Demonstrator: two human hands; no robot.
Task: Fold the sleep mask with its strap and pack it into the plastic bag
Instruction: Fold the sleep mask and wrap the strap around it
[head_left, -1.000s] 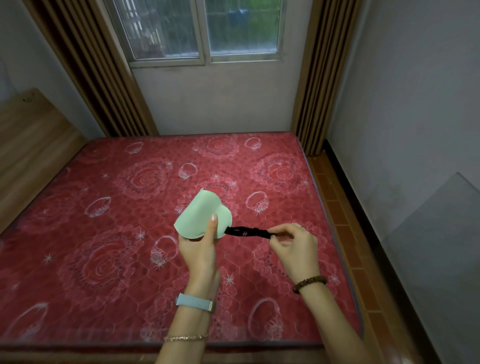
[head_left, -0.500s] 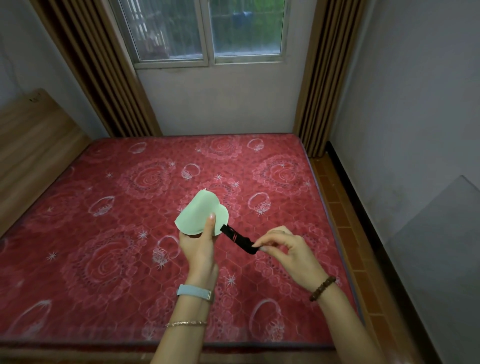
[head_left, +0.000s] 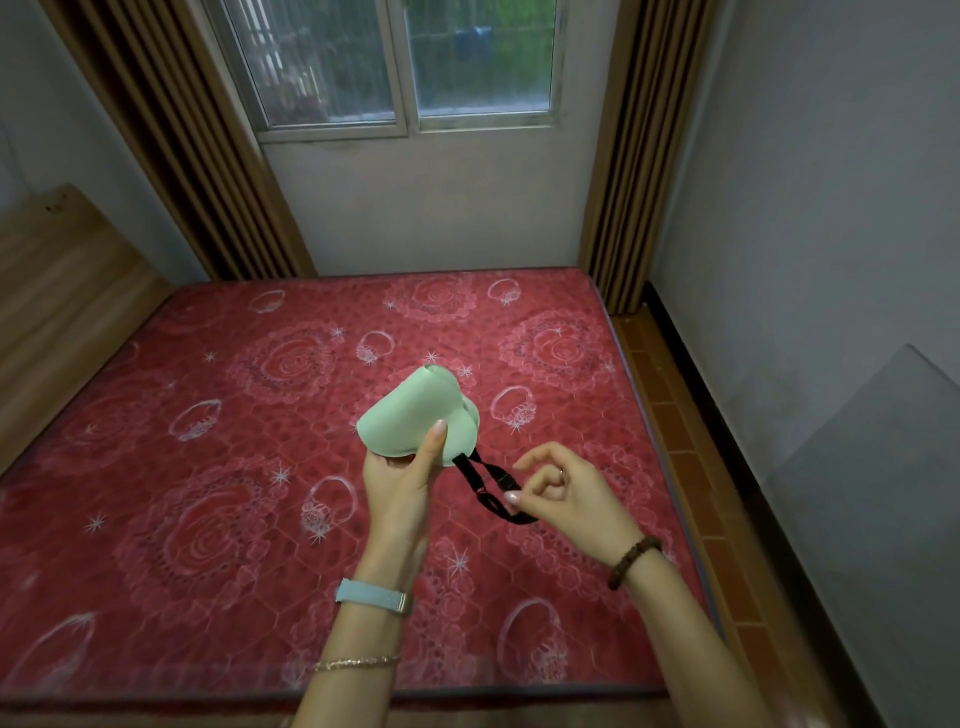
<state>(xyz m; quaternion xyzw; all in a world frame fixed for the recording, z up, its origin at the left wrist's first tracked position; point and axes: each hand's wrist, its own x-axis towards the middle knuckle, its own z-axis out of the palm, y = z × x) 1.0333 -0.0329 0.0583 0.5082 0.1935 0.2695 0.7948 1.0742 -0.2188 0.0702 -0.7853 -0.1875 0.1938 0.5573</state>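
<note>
Green folded sleep mask (head_left: 415, 415) was clamped by the left hand (head_left: 397, 480) while the right hand (head_left: 563, 493) pinched the black strap (head_left: 485, 483), whose elasticity risked slipping free and unfolding the mask.

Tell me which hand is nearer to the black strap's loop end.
Right. The right hand pinches the black strap at its loop end, fingertips touching it. The left hand is farther up, gripping the folded green sleep mask where the strap attaches.
</note>
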